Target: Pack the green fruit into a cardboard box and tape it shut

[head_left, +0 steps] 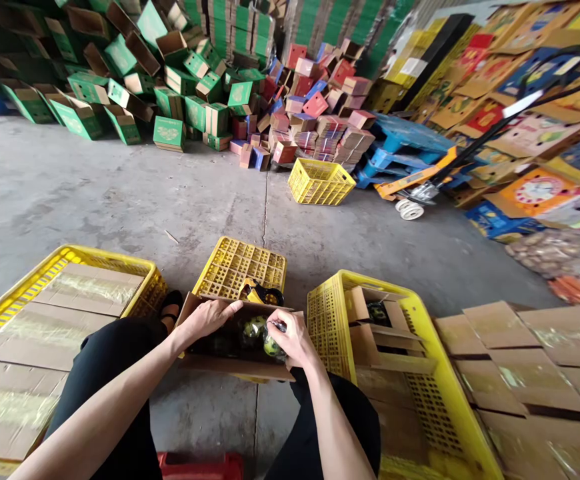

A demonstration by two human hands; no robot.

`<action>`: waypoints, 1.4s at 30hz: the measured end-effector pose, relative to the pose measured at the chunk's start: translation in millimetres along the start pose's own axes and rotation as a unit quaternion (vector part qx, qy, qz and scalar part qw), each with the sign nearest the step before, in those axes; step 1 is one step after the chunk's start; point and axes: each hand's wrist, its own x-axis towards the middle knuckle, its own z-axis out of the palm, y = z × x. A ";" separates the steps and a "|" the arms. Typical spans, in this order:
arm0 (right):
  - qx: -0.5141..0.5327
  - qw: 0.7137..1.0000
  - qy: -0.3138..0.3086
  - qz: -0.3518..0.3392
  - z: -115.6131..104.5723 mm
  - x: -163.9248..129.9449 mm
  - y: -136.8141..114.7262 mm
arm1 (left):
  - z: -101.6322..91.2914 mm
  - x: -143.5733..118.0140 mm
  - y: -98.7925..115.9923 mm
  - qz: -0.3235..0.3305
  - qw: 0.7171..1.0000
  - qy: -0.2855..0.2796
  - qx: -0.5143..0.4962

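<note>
The left hand (209,317) rests with fingers curled over the far edge of an open brown cardboard box (230,363), gripping that edge, while the right hand (293,337) is closed around a round dark-green fruit in clear wrapping (273,345) at the box's right side. A second green wrapped fruit (253,327) lies inside the box just beside it, between the two hands. The box sits low in front of the person's knees, propped against an upturned yellow plastic crate (240,267) on the grey concrete floor (95,193). To the left, a yellow plastic crate lined with taped cardboard sheets (35,283); to the right, another yellow plastic crate holding small brown cartons (420,333), with flat taped cardboard boxes (520,353) beyond it. Farther back lie a heap of green printed cartons (170,100), a heap of red and blue cartons (320,113) and a lone yellow basket (320,181).
</note>
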 end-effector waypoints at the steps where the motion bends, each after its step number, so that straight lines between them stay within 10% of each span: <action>1: 0.020 1.000 -0.003 -0.001 -0.1 0.2 -0.8 | 0.3 0.2 2.1 0.005 1.000 -0.009 -0.016; 9: 0.258 0.957 -0.126 0.038 15.4 2.4 -2.6 | 2.5 3.8 2.8 0.036 0.996 -0.027 -0.075; 13: 0.025 0.987 -0.143 0.074 21.5 12.7 9.1 | 5.6 8.0 -5.2 0.003 1.000 -0.001 -0.022; 21: -0.168 0.951 -0.224 0.128 44.9 19.2 27.8 | 32.6 9.8 -5.0 0.082 0.990 -0.102 0.044; 30: -0.182 0.958 -0.145 0.168 53.2 23.4 28.2 | 36.7 12.8 -7.2 0.088 0.985 -0.151 0.009; 42: 0.128 0.977 -0.053 0.161 18.5 22.9 26.2 | -1.1 3.3 11.0 0.034 0.954 -0.014 -0.299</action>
